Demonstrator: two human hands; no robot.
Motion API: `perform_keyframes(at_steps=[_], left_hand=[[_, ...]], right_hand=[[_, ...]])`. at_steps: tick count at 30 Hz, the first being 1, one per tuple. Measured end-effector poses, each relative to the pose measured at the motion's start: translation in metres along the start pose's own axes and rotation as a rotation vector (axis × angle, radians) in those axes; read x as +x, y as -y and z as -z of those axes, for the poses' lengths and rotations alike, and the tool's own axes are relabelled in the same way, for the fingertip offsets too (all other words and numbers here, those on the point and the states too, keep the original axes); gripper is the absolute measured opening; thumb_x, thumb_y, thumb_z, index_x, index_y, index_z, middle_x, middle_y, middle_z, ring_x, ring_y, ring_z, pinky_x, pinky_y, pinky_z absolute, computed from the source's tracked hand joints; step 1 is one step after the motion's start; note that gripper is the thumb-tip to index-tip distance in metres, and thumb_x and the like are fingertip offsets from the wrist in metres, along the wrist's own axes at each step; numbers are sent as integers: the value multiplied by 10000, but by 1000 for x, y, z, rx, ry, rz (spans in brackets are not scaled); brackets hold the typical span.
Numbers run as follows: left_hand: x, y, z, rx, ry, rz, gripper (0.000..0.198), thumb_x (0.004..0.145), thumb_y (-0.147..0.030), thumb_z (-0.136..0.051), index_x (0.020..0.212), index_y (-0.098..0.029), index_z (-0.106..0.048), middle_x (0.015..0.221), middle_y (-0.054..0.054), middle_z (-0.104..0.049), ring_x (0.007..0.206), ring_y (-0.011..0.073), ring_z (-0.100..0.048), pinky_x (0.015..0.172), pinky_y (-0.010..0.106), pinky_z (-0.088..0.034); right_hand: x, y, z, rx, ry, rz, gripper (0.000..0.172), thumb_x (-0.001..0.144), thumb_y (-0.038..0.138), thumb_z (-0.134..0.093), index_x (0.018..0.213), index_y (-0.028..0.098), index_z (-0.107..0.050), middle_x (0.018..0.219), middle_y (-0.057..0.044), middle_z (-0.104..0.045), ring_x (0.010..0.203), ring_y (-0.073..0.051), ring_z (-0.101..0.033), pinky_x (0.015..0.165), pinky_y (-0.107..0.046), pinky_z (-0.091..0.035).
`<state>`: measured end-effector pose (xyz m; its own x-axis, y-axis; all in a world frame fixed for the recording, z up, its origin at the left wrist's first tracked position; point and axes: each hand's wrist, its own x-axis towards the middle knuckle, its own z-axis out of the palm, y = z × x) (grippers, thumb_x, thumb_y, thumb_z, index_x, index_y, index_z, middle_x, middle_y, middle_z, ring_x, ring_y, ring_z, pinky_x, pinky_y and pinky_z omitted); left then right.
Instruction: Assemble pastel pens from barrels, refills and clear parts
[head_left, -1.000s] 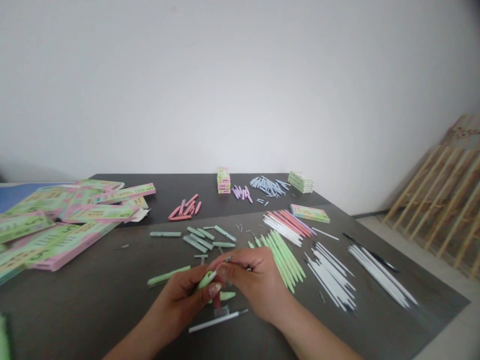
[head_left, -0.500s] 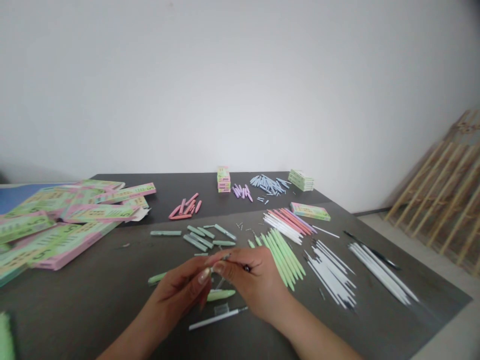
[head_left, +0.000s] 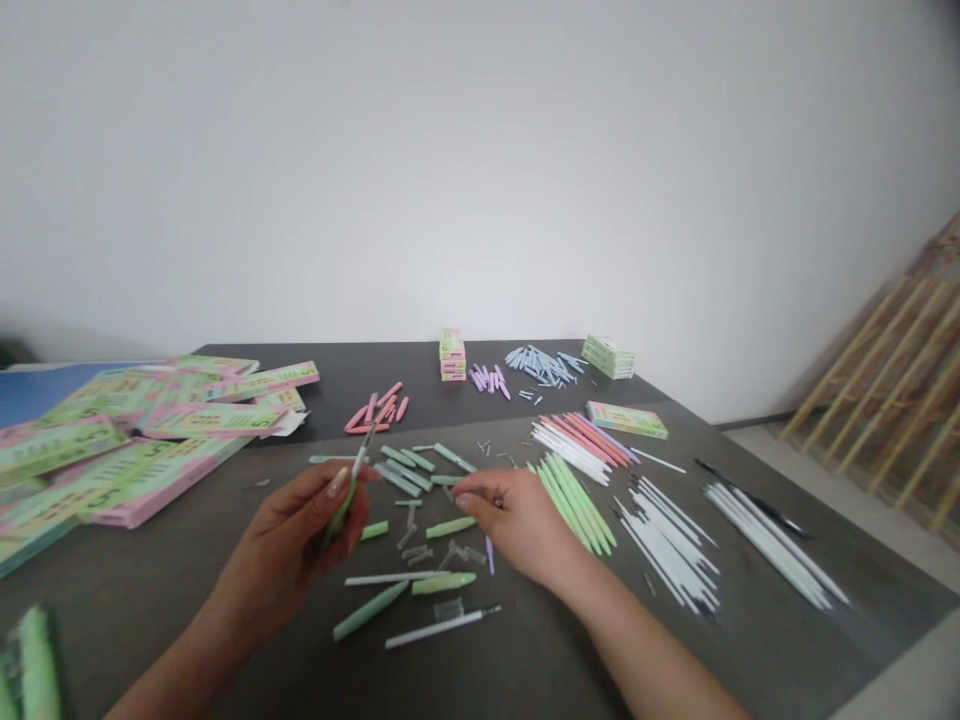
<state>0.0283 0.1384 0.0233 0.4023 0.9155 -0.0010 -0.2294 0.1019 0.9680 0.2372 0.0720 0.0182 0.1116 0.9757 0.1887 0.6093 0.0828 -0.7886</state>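
Observation:
My left hand [head_left: 281, 530] is closed around a green pen barrel [head_left: 337, 515] with a thin white part [head_left: 361, 458] standing up from it, tapering to a dark tip. To its right, my right hand [head_left: 517, 515] is low over the table with thumb and fingers pinched together; whatever lies between the fingertips cannot be made out. Between and below the hands are small clear plastic pieces [head_left: 450, 607], light green barrel parts [head_left: 444, 583], a darker green barrel [head_left: 371, 611] and white refills [head_left: 442, 628]. Several grey-green barrels [head_left: 401, 478] lie just beyond the hands.
Printed pen boxes [head_left: 172, 480] are heaped at the left. Right of my right hand lie green barrels [head_left: 574, 505], red ones [head_left: 592, 440] and white refills [head_left: 667, 545]. Pink [head_left: 382, 410], purple [head_left: 491, 381] and blue parts [head_left: 544, 365] and a box stack [head_left: 452, 355] are farther back.
My hands, together at the middle before, are now apart. The left has moved left with the pen upright in it; the right has moved slightly right, uncovering the small parts between.

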Motion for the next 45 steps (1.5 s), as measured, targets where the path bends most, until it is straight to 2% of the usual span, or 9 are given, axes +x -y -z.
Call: perform_keyframes(at_steps=[5,15,20,26,29,32,36,41,45], left_hand=[[3,-1,0,-3,45,-24,279,738,-434,-631,919,-221,-630,534,-38,-513,452,83,-410,395,163,-305],[4,3,4,-69,199,-28,256,823,-376,-520,1010,-225,-610,564,-15,-557,437,88,-396,410,192,-296],[5,5,2,-119,245,-13,287,805,-344,-547,1042,-192,-603,622,8,-585,492,115,-471,461,223,-366],[4,7,-2,-111,247,37,255,805,-311,-571,1029,-193,-599,644,3,-586,497,113,-497,487,230,-388],[3,10,-5,-60,248,59,247,789,-355,-594,966,-184,-612,625,-5,-579,470,95,-479,468,212,-359],[3,15,-7,3,271,71,246,789,-398,-588,893,-177,-623,612,-10,-574,448,80,-459,443,197,-327],[3,19,-8,76,278,76,252,809,-410,-557,778,-166,-611,586,-19,-549,426,65,-430,411,181,-280],[2,18,-9,65,271,98,278,776,-442,-590,742,-167,-596,559,-29,-534,403,52,-381,385,169,-239],[2,19,-12,83,281,103,294,767,-455,-595,755,-161,-607,539,-28,-528,394,46,-340,379,169,-211]], right_hand=[[6,-20,-4,-481,131,-96,269,693,328,-668,957,285,-695,901,-36,-699,853,-219,-616,683,-270,-383],[14,-36,-19,-489,131,-142,139,672,258,-685,810,248,-701,797,-40,-693,790,-216,-622,624,-257,-351],[13,-27,-10,-359,114,-55,132,788,256,-571,857,221,-677,709,-10,-648,662,-145,-566,576,-222,-330],[4,-7,7,176,187,73,207,880,326,-454,844,163,-577,574,54,-417,508,-85,-366,479,-197,-260],[-2,-1,13,288,223,129,276,915,396,-384,825,177,-526,583,60,-374,509,-82,-349,483,-195,-274],[-7,3,17,355,196,152,286,934,406,-340,817,187,-482,579,62,-394,502,-79,-357,487,-191,-292],[-6,7,22,448,100,125,257,923,384,-384,827,182,-509,660,27,-561,452,-58,-324,433,-183,-248],[3,2,31,678,-105,-37,274,768,417,-610,856,158,-595,671,0,-645,347,-22,-241,344,-179,-153],[4,-1,35,762,-162,-70,330,696,399,-686,903,142,-673,659,-27,-662,322,-11,-248,325,-183,-161]])
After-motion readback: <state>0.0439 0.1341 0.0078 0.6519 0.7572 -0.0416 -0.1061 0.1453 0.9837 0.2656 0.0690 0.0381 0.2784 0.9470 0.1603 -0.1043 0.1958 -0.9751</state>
